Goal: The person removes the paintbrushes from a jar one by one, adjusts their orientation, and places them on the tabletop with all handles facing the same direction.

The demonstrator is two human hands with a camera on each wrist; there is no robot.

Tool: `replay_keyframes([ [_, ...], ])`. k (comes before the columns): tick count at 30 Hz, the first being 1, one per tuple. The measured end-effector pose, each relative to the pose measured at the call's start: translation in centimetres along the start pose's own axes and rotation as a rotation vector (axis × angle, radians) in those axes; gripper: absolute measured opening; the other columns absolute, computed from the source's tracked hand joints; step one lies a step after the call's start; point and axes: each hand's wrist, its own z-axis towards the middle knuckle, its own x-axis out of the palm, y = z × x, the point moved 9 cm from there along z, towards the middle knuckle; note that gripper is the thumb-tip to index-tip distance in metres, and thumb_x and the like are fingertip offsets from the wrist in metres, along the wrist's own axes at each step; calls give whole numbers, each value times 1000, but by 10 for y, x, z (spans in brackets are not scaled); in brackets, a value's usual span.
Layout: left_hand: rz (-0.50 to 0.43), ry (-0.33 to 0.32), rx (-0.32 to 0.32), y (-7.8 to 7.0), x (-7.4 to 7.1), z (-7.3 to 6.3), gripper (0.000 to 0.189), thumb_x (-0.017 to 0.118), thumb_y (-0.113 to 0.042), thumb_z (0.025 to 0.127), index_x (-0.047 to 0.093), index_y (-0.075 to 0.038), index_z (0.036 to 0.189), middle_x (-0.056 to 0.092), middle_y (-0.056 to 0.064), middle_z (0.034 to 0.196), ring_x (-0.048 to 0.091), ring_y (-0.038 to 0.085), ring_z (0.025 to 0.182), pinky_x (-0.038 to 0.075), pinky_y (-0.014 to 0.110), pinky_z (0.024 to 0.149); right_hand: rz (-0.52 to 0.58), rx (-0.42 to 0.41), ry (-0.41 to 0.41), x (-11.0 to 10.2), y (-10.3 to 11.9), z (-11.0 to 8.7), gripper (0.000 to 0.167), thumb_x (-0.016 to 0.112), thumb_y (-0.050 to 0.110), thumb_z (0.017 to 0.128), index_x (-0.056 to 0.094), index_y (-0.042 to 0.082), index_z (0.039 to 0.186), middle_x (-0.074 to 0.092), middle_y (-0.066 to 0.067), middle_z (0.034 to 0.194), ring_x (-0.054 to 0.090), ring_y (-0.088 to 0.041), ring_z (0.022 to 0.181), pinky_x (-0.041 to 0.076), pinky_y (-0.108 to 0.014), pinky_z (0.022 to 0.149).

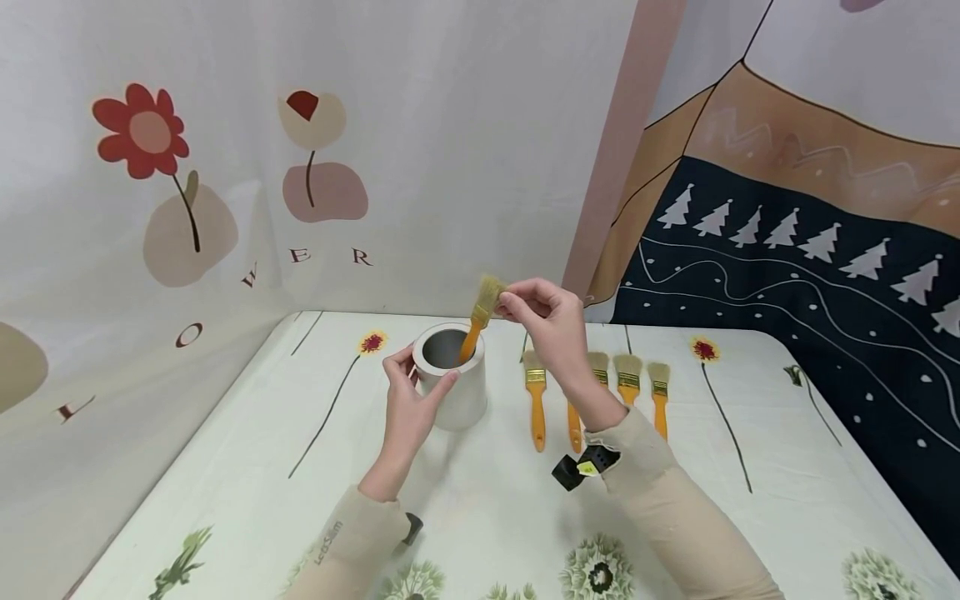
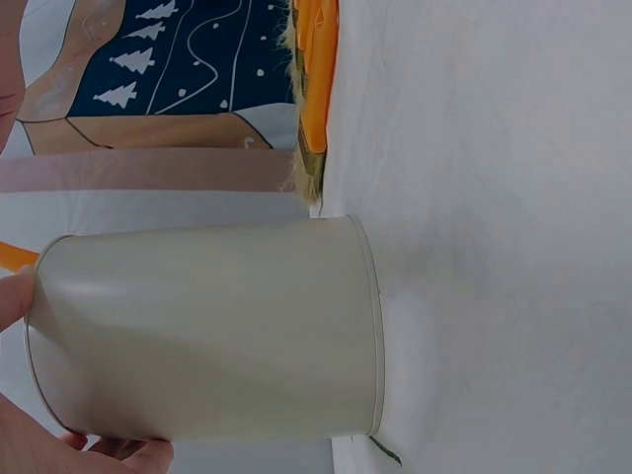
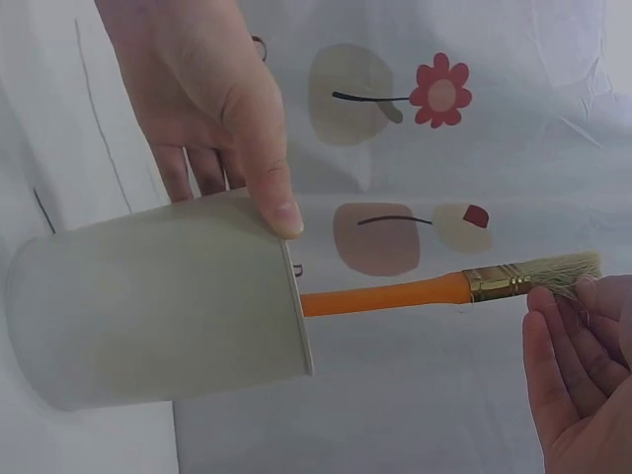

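A white cylindrical container (image 1: 467, 398) with a grey inside stands upright on the table. My left hand (image 1: 408, 417) grips it near the rim, thumb on one side and fingers on the other, as the left wrist view also shows around the container (image 2: 207, 331). Above the opening, my right hand (image 1: 552, 329) pinches a paintbrush (image 1: 486, 302) by its pale bristles. Its orange handle (image 3: 385, 296) points down, and the lower end is hidden inside the container. Near my right forearm lie several more paintbrushes (image 1: 536, 392) in a row, some partly covered by the wrist.
The table (image 1: 247, 500) wears a white cloth printed with flowers. A light curtain (image 1: 465, 150) hangs behind, with a dark tree-patterned cloth (image 1: 750, 267) at the right. A black wrist device (image 1: 588, 465) sits at my right cuff.
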Motion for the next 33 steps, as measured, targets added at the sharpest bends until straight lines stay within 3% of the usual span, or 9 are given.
replay_keyframes([
  [14, 5, 0, -3, 1, 0, 0, 75, 75, -16, 89, 23, -1, 142, 34, 17, 156, 31, 30, 150, 28, 44, 127, 33, 4, -47, -14, 3, 2, 15, 68, 7, 94, 70, -5, 102, 72, -19, 95, 71, -3, 77, 64, -22, 79],
  [24, 6, 8, -11, 2, 0, 0, 76, 74, -16, 90, 22, -2, 143, 33, 17, 156, 31, 30, 150, 29, 43, 127, 98, -35, -64, -23, 9, 4, 17, 66, 5, 94, 69, -9, 103, 73, 11, 85, 73, -4, 79, 65, -26, 79],
  [33, -2, 1, 0, 2, 0, 0, 75, 75, -17, 90, 23, -1, 141, 35, 18, 155, 30, 32, 150, 27, 45, 128, 96, -59, -99, -35, 15, 4, 18, 67, 4, 94, 67, -11, 102, 72, 14, 83, 73, -4, 78, 65, -24, 77],
])
